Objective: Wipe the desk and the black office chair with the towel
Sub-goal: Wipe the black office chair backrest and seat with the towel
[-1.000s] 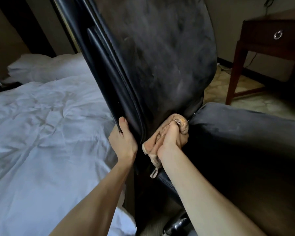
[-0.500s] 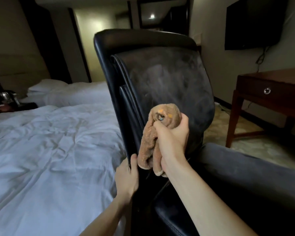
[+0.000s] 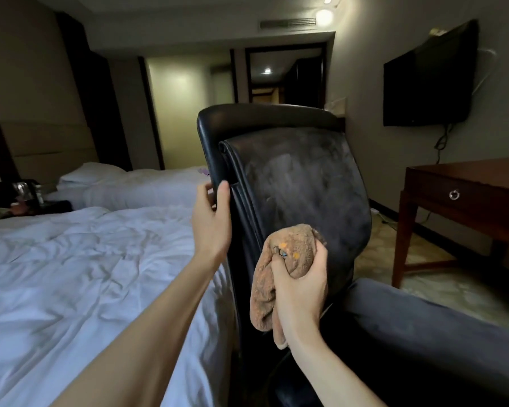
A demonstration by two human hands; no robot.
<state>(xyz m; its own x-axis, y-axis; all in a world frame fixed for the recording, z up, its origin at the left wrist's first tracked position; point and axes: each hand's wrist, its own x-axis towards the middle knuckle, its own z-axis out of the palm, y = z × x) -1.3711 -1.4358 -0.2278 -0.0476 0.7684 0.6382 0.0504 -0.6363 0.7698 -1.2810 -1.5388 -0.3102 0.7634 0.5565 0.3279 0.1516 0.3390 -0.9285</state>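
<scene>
Right hand (image 3: 301,284) gripping towel (image 3: 282,259), against chair (image 3: 300,183)

Head-worn view, close, facing chair (image 3: 300,183)

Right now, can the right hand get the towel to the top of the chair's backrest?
Probably yes: the right hand grips the towel at the lower backrest of the black office chair; nothing covers the surface above; the left hand holds only its side edge.

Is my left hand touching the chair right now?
Touching. The head view shows the left hand gripping the side edge of the chair, thumb in front, fingers behind.
</scene>
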